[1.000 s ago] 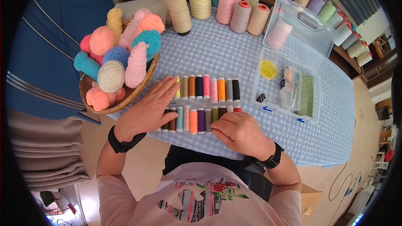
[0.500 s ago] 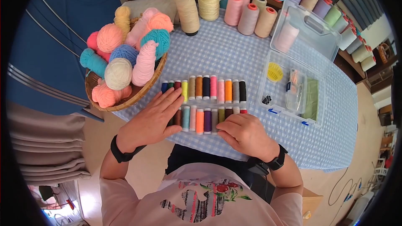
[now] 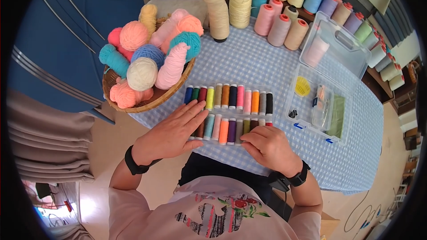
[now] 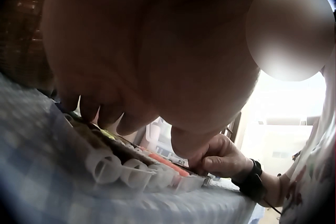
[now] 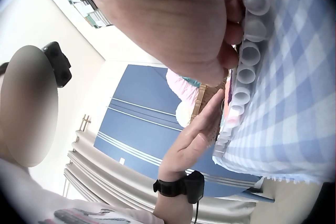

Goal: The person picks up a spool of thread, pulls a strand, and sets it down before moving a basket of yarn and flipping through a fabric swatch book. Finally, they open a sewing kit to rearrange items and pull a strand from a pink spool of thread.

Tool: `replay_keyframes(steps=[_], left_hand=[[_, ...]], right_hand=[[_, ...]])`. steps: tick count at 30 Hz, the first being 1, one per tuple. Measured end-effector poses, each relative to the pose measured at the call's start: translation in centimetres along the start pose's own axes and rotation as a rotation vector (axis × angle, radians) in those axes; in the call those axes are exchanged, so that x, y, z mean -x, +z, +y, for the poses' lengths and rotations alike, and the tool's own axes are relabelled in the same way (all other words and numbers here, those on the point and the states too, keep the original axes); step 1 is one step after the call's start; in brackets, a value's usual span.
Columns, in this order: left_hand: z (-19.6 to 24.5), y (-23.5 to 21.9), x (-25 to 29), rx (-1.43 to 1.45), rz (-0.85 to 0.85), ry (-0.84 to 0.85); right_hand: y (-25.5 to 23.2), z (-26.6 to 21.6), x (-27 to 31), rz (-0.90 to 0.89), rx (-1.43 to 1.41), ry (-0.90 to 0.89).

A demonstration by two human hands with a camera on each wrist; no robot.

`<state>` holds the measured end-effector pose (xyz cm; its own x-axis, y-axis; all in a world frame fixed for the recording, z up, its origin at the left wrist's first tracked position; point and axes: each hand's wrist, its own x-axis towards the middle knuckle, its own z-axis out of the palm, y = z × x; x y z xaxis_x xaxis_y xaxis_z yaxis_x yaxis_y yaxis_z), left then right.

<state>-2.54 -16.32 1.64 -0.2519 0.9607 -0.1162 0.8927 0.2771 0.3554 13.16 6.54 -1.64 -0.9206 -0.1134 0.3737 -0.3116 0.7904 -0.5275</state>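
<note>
Two rows of small thread spools (image 3: 232, 96) in many colours lie in a clear plastic tray (image 3: 227, 112) near the front edge of the table. My left hand (image 3: 171, 131) rests with straight fingers across the left end of the tray. It hides part of the lower row there, and its fingertips reach the bottoms of the upper spools. At the right end of the lower row, my right hand (image 3: 272, 149) touches the spools with bent fingers near a grey spool (image 3: 239, 132). I cannot tell whether it pinches one. Clear spool ends (image 5: 249, 53) line up under its fingertips in the right wrist view.
A wicker basket (image 3: 171, 91) of yarn balls stands left of the tray. An opened clear plastic box (image 3: 284, 102) holding small sewing items is on the right. Large thread cones (image 3: 240, 9) stand along the back. A blue checked cloth (image 3: 338, 164) covers the table.
My left hand has drawn back toward my body, uncovering the left spools of the upper row. My right hand stays at the lower row's right end. The head view has shifted.
</note>
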Motion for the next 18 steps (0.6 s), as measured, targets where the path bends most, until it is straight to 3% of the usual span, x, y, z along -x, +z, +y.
replay_keyframes(steps=[11, 18], left_hand=[[0.2, -0.6, -1.2, -0.078, 0.028, 0.03], [1.4, -0.6, -4.3, -0.086, 0.076, 0.227]], right_hand=[[0.0, 0.0, 0.0, -0.018, 0.011, 0.002], [0.2, 0.0, 0.1, -0.014, 0.015, 0.001]])
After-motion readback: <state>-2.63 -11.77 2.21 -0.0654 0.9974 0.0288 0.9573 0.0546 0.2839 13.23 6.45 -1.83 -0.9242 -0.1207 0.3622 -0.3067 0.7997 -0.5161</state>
